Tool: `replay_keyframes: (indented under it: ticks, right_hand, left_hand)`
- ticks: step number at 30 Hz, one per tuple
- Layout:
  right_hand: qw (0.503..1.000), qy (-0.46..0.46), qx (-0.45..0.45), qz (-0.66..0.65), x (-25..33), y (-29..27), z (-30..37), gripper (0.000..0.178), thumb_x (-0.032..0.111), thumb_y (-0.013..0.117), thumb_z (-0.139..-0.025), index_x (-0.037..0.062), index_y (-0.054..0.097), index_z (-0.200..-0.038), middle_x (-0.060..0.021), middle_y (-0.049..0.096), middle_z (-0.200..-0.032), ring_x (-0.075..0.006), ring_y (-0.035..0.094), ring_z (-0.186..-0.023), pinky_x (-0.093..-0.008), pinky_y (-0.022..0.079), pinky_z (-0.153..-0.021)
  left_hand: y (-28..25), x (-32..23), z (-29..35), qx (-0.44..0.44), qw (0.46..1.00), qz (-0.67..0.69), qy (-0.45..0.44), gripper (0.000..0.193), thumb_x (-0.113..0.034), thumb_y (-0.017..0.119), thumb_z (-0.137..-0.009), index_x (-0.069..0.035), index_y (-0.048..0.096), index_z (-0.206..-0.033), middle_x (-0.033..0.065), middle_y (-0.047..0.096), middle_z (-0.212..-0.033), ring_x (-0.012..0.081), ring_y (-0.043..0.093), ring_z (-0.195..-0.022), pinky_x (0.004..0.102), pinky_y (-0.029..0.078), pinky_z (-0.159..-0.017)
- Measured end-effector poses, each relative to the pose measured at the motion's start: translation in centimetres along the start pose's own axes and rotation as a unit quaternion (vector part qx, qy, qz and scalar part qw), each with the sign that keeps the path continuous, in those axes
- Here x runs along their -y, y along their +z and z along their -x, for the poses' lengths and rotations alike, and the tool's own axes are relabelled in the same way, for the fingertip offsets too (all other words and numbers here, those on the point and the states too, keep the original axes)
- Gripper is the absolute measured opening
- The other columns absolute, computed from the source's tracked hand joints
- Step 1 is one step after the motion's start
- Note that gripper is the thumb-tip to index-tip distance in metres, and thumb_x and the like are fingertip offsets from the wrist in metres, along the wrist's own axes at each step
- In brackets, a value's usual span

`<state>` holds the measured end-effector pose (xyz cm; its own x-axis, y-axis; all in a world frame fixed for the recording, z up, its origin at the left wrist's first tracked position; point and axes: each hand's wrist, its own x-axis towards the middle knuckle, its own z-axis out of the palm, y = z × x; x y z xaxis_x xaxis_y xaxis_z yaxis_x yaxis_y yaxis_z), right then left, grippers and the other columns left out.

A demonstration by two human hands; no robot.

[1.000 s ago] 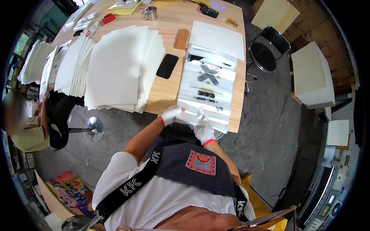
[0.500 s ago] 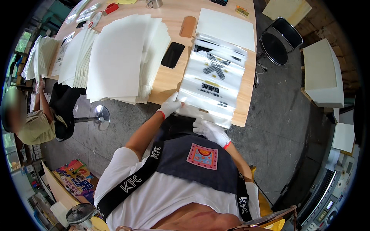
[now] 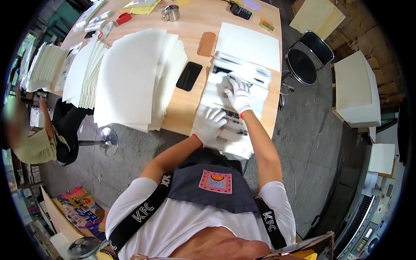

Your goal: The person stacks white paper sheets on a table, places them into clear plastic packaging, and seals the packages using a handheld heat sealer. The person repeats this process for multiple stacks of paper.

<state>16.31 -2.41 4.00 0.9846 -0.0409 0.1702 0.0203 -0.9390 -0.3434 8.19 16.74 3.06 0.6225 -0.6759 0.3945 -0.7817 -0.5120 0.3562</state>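
Observation:
A clear plastic bag with black print lies on the near right part of the wooden table, its near end hanging over the edge. My left hand, in a white glove, presses flat on the bag's near part. My right hand, also gloved, lies flat further up the bag, fingers spread toward its far end. Whether either hand grips the plastic cannot be made out. A white sheet lies just beyond the bag.
Fanned stacks of white sheets fill the table's left and middle. A black phone and a brown pad lie beside the bag. A metal cup and calculator stand far back. A black chair is right; a seated person left.
Both hands have moved up from the bag's near edge onto the bag. The right hand has reached furthest, toward the bag's far end; the bag looks folded or bunched shorter.

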Motion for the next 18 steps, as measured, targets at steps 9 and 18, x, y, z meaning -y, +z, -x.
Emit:
replay_keyframes:
  ticks: [9,18]
  right_hand:
    - [0.983,0.063,0.124,0.12,-3.2,4.2,-8.6,0.072,0.063,0.045,-0.091,0.0268,0.034,-0.152,-0.0129,0.016,-0.162,-0.0359,0.012,-0.149,-0.067,0.004,-0.112]
    - [0.987,-0.001,-0.039,0.158,-5.6,6.4,-15.0,0.068,0.066,0.046,-0.088,0.0293,0.043,-0.144,-0.0081,0.037,-0.149,-0.0312,0.03,-0.137,-0.0664,0.011,-0.107]
  left_hand:
    - [0.6,0.5,0.4,0.059,0.998,0.014,-0.028,0.039,-0.024,0.065,-0.084,-0.012,0.06,-0.121,0.0106,0.052,-0.132,0.0325,0.046,-0.126,0.0522,0.033,-0.107]
    - [0.4,0.8,-0.7,0.163,0.982,-0.027,-0.089,0.055,-0.043,0.061,-0.085,-0.016,0.056,-0.133,0.0129,0.048,-0.141,0.035,0.038,-0.137,0.0607,0.022,-0.112]
